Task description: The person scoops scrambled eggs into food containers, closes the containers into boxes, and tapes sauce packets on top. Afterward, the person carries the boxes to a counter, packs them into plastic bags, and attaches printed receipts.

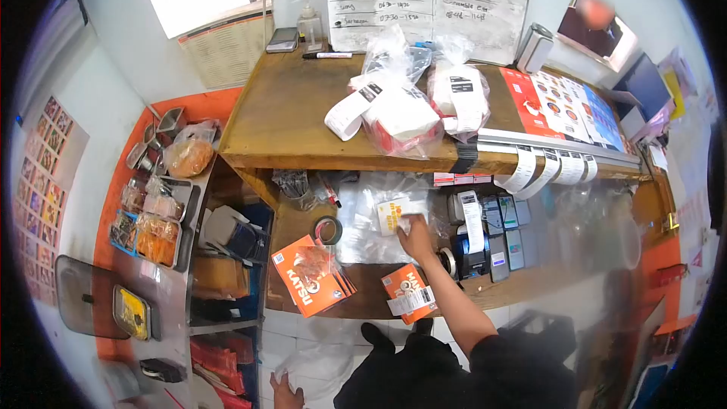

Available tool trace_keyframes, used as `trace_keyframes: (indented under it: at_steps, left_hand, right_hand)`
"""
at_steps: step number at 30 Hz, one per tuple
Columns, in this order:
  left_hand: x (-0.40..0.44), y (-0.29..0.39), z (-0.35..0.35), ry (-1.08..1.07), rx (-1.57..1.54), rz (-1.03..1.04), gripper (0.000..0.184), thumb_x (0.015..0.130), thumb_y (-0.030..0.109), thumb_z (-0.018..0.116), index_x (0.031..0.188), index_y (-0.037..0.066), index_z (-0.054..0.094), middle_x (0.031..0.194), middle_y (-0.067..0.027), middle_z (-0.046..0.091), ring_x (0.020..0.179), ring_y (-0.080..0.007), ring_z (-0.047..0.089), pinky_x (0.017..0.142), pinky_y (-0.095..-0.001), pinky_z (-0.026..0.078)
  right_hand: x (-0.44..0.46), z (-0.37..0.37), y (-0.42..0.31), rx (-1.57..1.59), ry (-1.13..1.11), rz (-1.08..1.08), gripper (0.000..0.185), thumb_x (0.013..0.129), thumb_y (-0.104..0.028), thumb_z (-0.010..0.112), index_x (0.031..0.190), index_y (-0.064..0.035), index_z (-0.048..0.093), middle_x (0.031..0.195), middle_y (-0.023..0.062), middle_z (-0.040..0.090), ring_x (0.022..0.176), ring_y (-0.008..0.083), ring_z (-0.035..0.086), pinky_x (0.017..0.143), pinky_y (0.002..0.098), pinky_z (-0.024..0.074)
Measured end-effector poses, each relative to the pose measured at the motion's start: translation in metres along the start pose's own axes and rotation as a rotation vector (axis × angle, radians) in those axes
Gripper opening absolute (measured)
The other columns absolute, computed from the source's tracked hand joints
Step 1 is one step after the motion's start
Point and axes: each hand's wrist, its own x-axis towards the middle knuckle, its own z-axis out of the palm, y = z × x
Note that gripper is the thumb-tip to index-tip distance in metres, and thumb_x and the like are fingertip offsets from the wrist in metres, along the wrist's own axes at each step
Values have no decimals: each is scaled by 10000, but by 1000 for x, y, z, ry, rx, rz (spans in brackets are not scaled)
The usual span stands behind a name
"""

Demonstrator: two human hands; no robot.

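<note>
Low at the bottom edge, my left hand is closed on the edge of a clear plastic bag that hangs out to its right. My right hand reaches over the lower counter and pinches a small white packet with yellow-orange print. Clear plastic sheets or bags lie beneath that packet. Closer to me, an orange box with a receipt on it sits at the counter's front edge. Left of it is a stack of orange printed pieces marked KATSU.
A roll of dark tape lies near the KATSU stack. Several phones and a receipt printer stand to the right. On the upper shelf are two bagged orders, with receipt strips hanging over its edge.
</note>
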Motion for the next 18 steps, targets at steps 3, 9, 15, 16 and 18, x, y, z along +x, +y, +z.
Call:
trace_keyframes:
  at_steps: [3, 9, 15, 16, 18]
  left_hand:
    - [6, 16, -1, -86, -73, 5, 742, 908, 181, 673, 1527, -42, 330, 1605, -327, 230, 1499, -463, 226, 1224, -469, 281]
    - [32, 28, 4, -14, -34, 167, 671, 921, 192, 655, 1500, -10, 381, 1504, -326, 407, 1421, -477, 365, 1179, -484, 344]
    - [68, 43, -11, -78, 32, 196, 598, 815, 84, 735, 1385, 14, 566, 1246, -309, 612, 903, -383, 736, 633, -379, 612]
    - [69, 60, -21, -145, -60, 78, 533, 811, 113, 719, 1323, 11, 610, 1263, -282, 630, 1047, -398, 680, 840, -408, 547]
    - [63, 104, -41, -182, -73, -6, 362, 820, 136, 675, 1160, 20, 712, 1165, -217, 714, 1116, -386, 670, 1017, -431, 499]
  right_hand:
    - [-27, -43, -23, 241, -248, 51, 255, 848, -83, 734, 1087, 0, 705, 1015, 186, 688, 929, 314, 688, 814, 389, 561]
    - [-18, -121, 17, 530, -66, 258, 98, 906, -53, 659, 962, 5, 713, 826, 70, 720, 749, 118, 674, 657, 270, 515]
    - [23, -227, 51, 751, 398, 326, 177, 986, -168, 681, 984, 8, 672, 829, 25, 690, 709, 102, 626, 657, 265, 505]
    - [25, -244, 55, 682, 440, 358, 178, 981, -164, 687, 996, 12, 670, 860, 35, 694, 741, 105, 631, 676, 261, 508]
    - [30, -267, 66, 589, 532, 348, 183, 971, -153, 696, 1019, 21, 666, 924, 56, 699, 819, 115, 639, 725, 258, 514]
